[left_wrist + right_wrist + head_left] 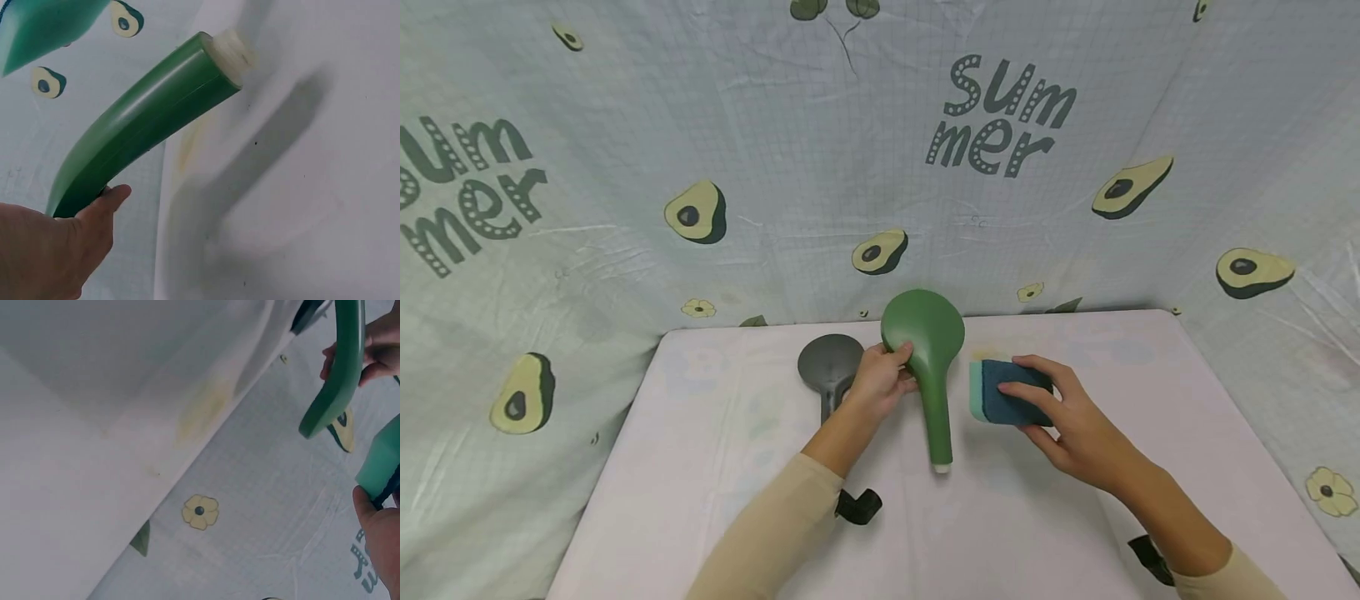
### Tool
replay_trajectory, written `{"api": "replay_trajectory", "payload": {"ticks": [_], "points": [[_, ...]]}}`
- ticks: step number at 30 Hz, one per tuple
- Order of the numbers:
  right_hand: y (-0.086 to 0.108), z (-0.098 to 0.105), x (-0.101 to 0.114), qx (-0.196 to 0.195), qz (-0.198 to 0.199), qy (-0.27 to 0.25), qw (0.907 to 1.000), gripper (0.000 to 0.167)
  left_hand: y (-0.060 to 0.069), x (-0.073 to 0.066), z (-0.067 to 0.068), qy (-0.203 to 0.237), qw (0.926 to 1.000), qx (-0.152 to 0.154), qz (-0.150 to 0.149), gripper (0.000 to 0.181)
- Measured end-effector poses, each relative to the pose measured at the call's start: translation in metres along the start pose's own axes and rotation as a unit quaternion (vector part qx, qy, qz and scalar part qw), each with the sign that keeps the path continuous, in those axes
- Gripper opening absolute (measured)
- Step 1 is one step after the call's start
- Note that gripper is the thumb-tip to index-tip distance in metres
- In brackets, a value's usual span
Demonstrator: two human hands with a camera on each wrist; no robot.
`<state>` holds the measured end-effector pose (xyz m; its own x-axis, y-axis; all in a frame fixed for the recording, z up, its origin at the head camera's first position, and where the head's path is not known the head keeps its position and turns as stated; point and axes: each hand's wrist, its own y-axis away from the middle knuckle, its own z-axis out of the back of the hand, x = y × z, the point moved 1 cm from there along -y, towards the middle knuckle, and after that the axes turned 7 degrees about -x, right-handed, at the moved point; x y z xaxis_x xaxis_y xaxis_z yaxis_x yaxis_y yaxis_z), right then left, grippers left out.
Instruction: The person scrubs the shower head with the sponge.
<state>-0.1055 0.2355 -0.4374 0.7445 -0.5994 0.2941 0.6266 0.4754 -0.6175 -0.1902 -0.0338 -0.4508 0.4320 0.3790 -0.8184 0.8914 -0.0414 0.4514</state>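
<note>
While holding the green shower head (928,327) up over the pale pink desk (1000,517), near its far edge, brace it firmly in the left grip (880,385), clamped on the left rim of the round head with the thumb on the near side. Note the long handle (936,412) pointing down toward the viewer, ending in a whitish fitting (942,468) and otherwise unsupported. Find the two-layer sponge (1000,408) in the right grip (1063,421), clamped between fingers and thumb, just right of the shower head and apart from it, with teal foam foremost and dark blue layer toward the viewer. Cannot see the far side of the green head in the head view. For a good scrub, judging by this pairing, bring the chosen layer flat against the green surface and press evenly. Beware of pushing hard low on the handle, probably enough to twist a rim-only hold; better to support the neck there. Later, shift the thumb to reach the covered patch. Avoid bumping the dark gray shower head (830,362), lying behind the left wrist.
</note>
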Motion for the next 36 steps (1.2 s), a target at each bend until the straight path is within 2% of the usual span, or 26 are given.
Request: {"api": "replay_trajectory", "payload": {"ticks": [5,12,17,21,24,25,28,31,35,36], "points": [[0.005,0.002,-0.004,0.001,-0.005,0.006,1.0000,0.048,-0.012,0.013,-0.009,-0.024,0.9995,-0.003,0.018,0.045],[0.007,0.002,-0.006,-0.002,-0.006,0.006,1.0000,0.048,-0.036,0.029,-0.013,-0.007,0.9983,-0.024,0.052,0.050],[0.008,0.004,-0.006,-0.005,-0.012,0.007,0.9999,0.048,-0.044,0.038,-0.015,-0.013,0.9975,-0.027,0.064,0.054],[0.009,0.004,-0.005,0.001,-0.017,0.011,0.9998,0.050,-0.044,0.045,-0.017,-0.050,0.9969,-0.014,0.059,0.059],[0.009,0.004,-0.004,0.006,-0.019,0.012,0.9997,0.051,-0.043,0.048,-0.017,-0.113,0.9928,-0.015,0.038,0.059],[0.009,0.004,-0.004,0.007,-0.019,0.012,0.9997,0.051,-0.042,0.047,-0.017,-0.144,0.9890,-0.018,0.026,0.059],[0.009,0.004,-0.003,0.011,-0.022,0.013,0.9996,0.051,-0.042,0.044,-0.012,-0.237,0.9712,-0.022,-0.002,0.062],[0.010,0.003,-0.003,0.016,-0.026,0.011,0.9995,0.053,-0.044,0.041,-0.007,-0.325,0.9449,-0.027,-0.025,0.073],[0.011,0.003,-0.002,0.019,-0.029,0.009,0.9994,0.054,-0.047,0.042,-0.004,-0.394,0.9177,-0.032,-0.040,0.082],[0.012,0.002,-0.002,0.021,-0.030,0.010,0.9993,0.054,-0.048,0.042,-0.004,-0.398,0.9161,-0.030,-0.039,0.083]]}}
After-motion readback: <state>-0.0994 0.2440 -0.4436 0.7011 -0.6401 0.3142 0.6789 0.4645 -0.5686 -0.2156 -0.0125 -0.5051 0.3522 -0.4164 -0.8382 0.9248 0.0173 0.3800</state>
